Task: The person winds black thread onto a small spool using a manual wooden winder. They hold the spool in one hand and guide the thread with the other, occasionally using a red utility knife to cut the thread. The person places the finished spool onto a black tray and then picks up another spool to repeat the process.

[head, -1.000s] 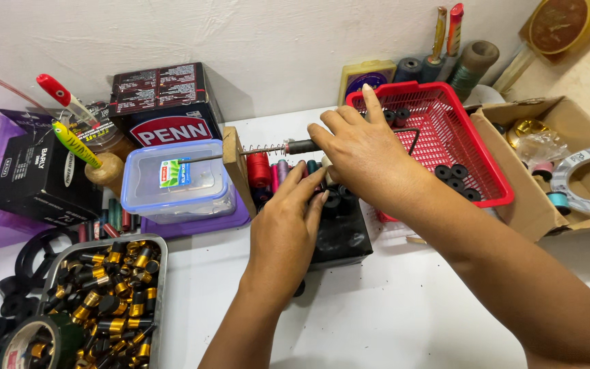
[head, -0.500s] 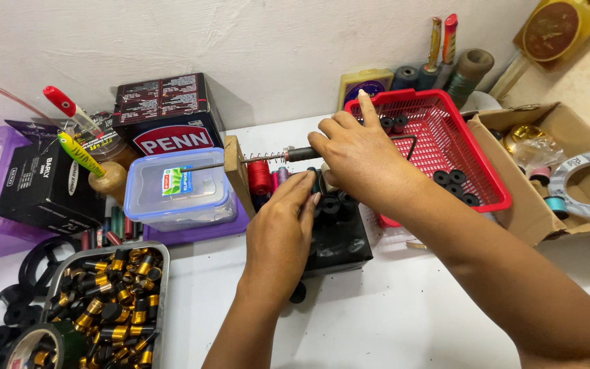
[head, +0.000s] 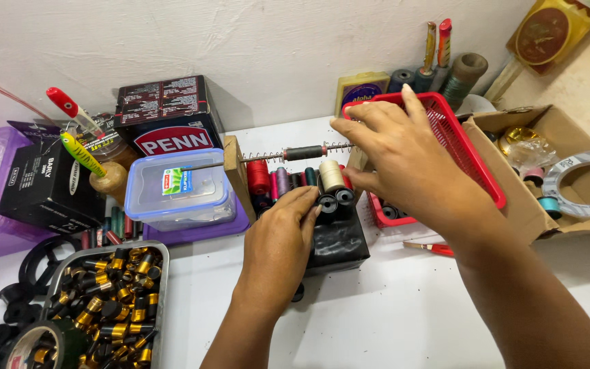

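My left hand (head: 278, 249) reaches over a black block (head: 339, 242), its fingertips pinching one of two small black spools (head: 329, 203) on the block's far edge. My right hand (head: 404, 157) grips the near left rim of a red mesh basket (head: 476, 160) and holds it tilted up. A few small black spools (head: 390, 212) lie in the basket's low corner. Behind the block, thread spools, one red (head: 257, 176) and one cream (head: 331, 175), stand under a rod with springs (head: 302, 152) fixed to a wooden bracket (head: 237, 174).
A clear lidded container (head: 179, 188) sits on a purple tray at left, beside black boxes (head: 169, 119) and fishing lures (head: 80, 154). A metal tray of black-and-gold parts (head: 110, 301) is front left, with a tape roll (head: 42, 345). A cardboard box (head: 513, 178) stands at right.
My right hand closed on the red basket's left rim and tipped it upward. My left hand stayed at the black spools on the block.
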